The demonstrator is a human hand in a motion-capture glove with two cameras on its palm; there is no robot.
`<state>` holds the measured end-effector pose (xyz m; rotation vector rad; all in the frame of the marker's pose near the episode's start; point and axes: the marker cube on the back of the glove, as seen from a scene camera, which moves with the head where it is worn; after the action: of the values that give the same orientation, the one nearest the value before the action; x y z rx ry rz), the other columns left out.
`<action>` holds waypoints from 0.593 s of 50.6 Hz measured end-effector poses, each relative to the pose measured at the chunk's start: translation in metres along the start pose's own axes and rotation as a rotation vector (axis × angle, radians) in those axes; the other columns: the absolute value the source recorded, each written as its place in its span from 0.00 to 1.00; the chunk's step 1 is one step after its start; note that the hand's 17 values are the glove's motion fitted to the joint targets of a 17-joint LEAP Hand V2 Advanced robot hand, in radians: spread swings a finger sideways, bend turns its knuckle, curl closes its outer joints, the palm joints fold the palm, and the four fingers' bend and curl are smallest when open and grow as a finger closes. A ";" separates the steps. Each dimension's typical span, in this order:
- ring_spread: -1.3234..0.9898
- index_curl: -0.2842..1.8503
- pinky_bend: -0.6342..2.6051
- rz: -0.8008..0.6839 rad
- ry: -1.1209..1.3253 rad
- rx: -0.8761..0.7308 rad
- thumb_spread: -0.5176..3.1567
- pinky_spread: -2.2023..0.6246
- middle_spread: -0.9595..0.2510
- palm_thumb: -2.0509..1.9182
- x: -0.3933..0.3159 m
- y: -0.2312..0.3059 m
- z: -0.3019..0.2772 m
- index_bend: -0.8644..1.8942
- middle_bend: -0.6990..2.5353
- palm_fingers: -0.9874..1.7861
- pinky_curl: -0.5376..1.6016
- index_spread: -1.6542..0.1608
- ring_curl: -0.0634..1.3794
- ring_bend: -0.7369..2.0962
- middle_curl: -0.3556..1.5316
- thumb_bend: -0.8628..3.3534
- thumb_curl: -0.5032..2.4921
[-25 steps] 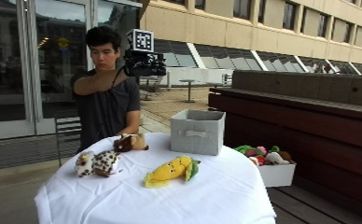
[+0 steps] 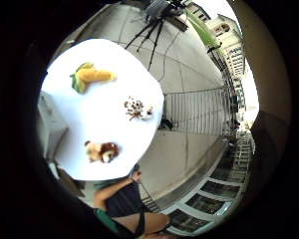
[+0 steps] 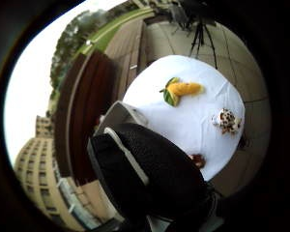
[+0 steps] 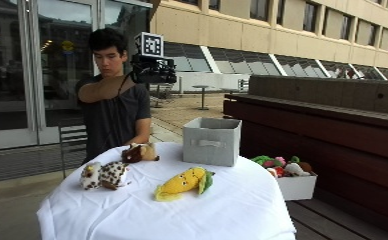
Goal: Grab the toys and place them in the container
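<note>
Right hand (image 4: 155,70) is raised at head height, well above the table (image 4: 200,215) and holding nothing; can't tell whether the fingers are spread or curled, since the outside view only shows a black bulk and the thumb-side palm view only a black gloved part (image 3: 154,169) in front of the lens. The bare hand hangs low behind the table near the brown toy and touches nothing I can make out. Round table has a white cloth. Taking the tabletop in the outside view as a clock face: grey fabric container (image 4: 211,141) sits upright at about 1 o'clock near the far edge. Corn plush (image 4: 183,183), yellow with green husk, lies on its side near centre, apart from the container. Spotted white-and-brown plush (image 4: 104,175) lies at about 9 o'clock. Brown lion-like plush (image 4: 139,152) lies at about 11 o'clock, just in front of the person. All three toys are on the cloth, none in the container. A white bin (image 4: 294,185) of mixed plush toys sits on the wooden bench just beside the table at 3 o'clock.
</note>
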<state>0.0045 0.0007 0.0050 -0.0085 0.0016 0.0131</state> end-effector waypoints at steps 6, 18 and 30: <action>0.49 0.22 0.40 -0.027 0.001 -0.011 0.43 0.78 0.70 0.47 0.006 0.011 0.002 0.37 0.27 0.33 0.38 0.74 0.14 0.33 0.31 0.18 0.17; 0.48 0.24 0.40 -0.038 -0.035 -0.003 0.43 0.78 0.70 0.47 0.029 0.048 0.019 0.37 0.27 0.33 0.39 0.74 0.17 0.33 0.33 0.18 0.17; 0.48 0.26 0.41 0.118 -0.046 -0.087 0.43 0.78 0.70 0.48 0.023 0.113 0.065 0.38 0.26 0.34 0.40 0.73 0.19 0.33 0.33 0.18 0.17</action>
<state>0.0261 0.1146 0.0693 -0.0947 -0.0449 0.1318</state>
